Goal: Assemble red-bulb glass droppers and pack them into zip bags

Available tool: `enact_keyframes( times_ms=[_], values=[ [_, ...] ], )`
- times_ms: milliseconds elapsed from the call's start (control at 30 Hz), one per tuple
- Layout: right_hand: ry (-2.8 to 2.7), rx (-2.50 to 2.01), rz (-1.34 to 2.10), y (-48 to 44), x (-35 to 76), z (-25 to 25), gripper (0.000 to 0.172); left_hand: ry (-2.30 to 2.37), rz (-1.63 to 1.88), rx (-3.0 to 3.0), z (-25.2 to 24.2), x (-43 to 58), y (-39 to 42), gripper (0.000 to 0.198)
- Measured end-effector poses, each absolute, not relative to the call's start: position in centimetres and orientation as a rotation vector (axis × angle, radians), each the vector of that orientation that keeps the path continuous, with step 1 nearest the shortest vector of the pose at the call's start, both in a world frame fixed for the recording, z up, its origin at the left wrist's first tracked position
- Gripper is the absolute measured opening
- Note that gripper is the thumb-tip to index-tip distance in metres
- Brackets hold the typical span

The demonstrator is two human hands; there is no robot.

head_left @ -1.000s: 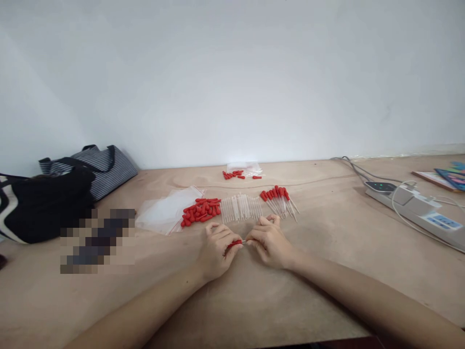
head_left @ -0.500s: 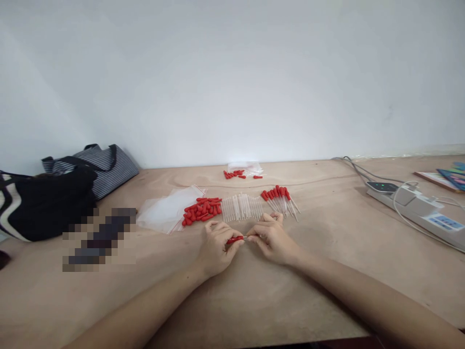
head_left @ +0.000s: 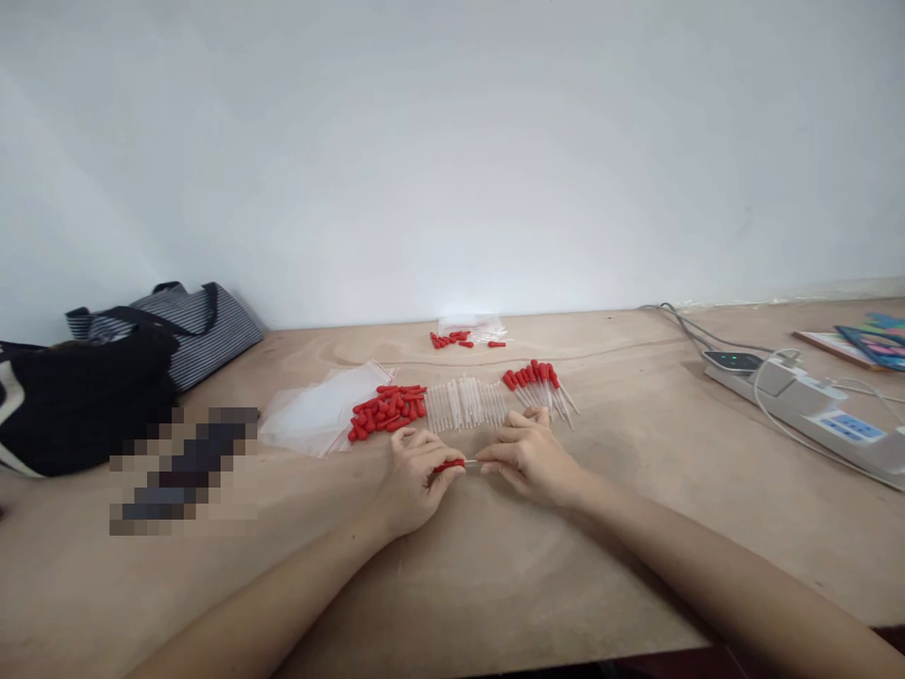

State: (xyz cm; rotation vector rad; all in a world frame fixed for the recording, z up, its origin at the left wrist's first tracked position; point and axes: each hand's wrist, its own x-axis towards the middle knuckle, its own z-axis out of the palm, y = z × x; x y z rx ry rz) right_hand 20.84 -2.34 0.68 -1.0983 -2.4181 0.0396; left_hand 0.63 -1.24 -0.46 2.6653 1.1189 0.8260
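Closest, a plain wooden tabletop (head_left: 495, 585), crossed by two bare forearms slanting inward from the lower left and lower right. In the left hand (head_left: 419, 481), a narrow grip, thumb against fingers, on a red bulb (head_left: 450, 465) lying sideways, mouth toward the right. In the right hand (head_left: 527, 462), a tight fingertip pinch on a thin pale tube (head_left: 470, 461), in line with the bulb's mouth, with only a short length visible between the two hands. Too small to tell how deep inside the bulb.

To the left, a dark object (head_left: 188, 467) hidden by pixel blocks, and beyond it a black bag (head_left: 91, 405) with a pale stripe. Just past the hands, from left to right: overlapping clear plastic bags (head_left: 318, 410) with red edges; a loose heap of red bulbs (head_left: 387, 412); a close row of pale tubes (head_left: 465, 404), side by side; a fan of bulb-topped tubes (head_left: 541, 382), red ends pointing away. Far to the right, a white power strip (head_left: 798, 410) with plugs and a pale cable, and at its far end a dark device (head_left: 739, 362) with green lights.

Farther back, colourful flat items (head_left: 877, 344) at the right edge and a striped bag (head_left: 212, 330) at left. Near the wall, a small cluster of red bulbs (head_left: 452, 339) beside a small clear bag (head_left: 470, 323). Behind everything, a pale wall (head_left: 452, 160).
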Motion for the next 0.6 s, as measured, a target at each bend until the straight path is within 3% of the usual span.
enact_keyframes(
  times_ms=[267, 433, 600],
  values=[
    [-2.399, -1.167, 0.082, -2.8, 20.0, 0.3, 0.018, 1.143, 0.763, 2.674, -0.8, 0.7, -1.0, 0.014],
    [-2.074, -1.601, 0.098, -0.7, 21.2, 0.3, 0.019, 1.507, 0.909, 2.643, 0.0, -1.0, 0.7, 0.053],
    [-1.824, -1.934, 0.055, 2.4, 22.4, -0.3, 0.019, 1.854, 0.939, 2.634, 0.4, -3.7, 2.6, 0.034]
  ],
)
